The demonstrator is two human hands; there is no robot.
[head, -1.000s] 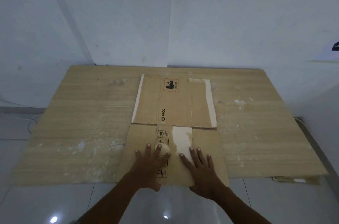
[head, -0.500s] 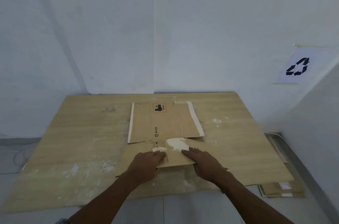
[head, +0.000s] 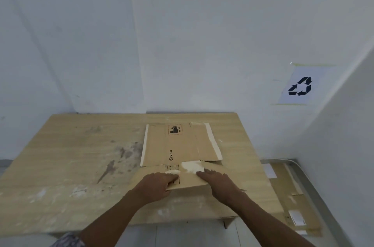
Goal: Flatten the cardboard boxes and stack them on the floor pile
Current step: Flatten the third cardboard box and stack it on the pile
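A flattened brown cardboard box (head: 178,145) lies on the pale wooden bench (head: 70,155), a little right of the bench's middle, with its long side running from the bench's far edge toward me. Its far panel lies flat and carries a black "PICO" mark and a small red-bordered label. The box's near flap (head: 190,183) sits toward the bench's near half, with its near edge raised slightly off the bench top and a torn white patch (head: 191,167) at the fold line. My left hand (head: 155,186) rests on the left part of that flap, its fingers (head: 172,175) straight and close together, pressing down on the printed strip. My right hand (head: 220,184) rests on the right part, its fingers (head: 202,174) also straight and together, their tips just beside the white patch. The two hands are near each other but apart. On the floor just right of the bench lies a pile of flattened brown cardboard (head: 293,196) with white labels. Above the bench's right end, a white paper sign (head: 299,86) with a black recycling symbol hangs on the white wall (head: 182,34).
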